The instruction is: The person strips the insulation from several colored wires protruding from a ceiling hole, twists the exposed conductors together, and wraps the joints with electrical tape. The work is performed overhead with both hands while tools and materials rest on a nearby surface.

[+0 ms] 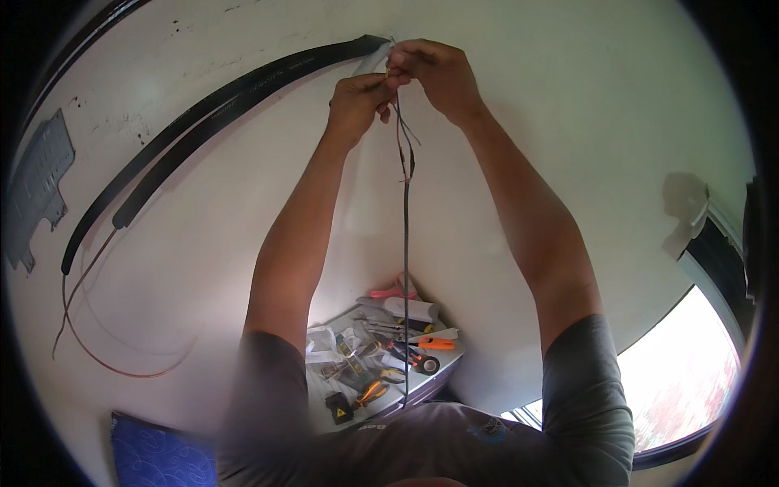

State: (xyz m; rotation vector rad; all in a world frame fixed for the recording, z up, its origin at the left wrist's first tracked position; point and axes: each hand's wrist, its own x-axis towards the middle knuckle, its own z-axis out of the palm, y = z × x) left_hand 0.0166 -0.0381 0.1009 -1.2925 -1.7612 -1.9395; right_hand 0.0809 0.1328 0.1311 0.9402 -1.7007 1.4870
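A thin grey cable (406,268) hangs straight down the white wall (568,105), its long axis vertical. Its upper end is at the hands and its lower end dangles just above the tool surface below. Near the top the cable splits into separate wire strands (403,134), which fan slightly below the fingers.

The left hand (357,101) is raised against the wall, fingers pinched closed on the strands just beside the cable's top. The right hand (430,73) sits touching it, a little higher, fingers curled and gripping the same strand ends. Both forearms reach steeply upward from the lower edge, elbows spread apart, with the cable running down between them.

Just left of the hands, two black insulated pipes (219,109) end at the cable's top and slope away down the wall to the left. A thin copper-coloured line (89,325) loops below their far ends. A grey metal bracket (36,187) is fixed to the wall further left of the pipes.

Below the cable's lower end, a small surface (438,369) holds orange-handled pliers (372,394), a roll of black tape (428,364) and a white roll (410,309). To the right of the cable the wall is bare as far as a window frame (714,260).
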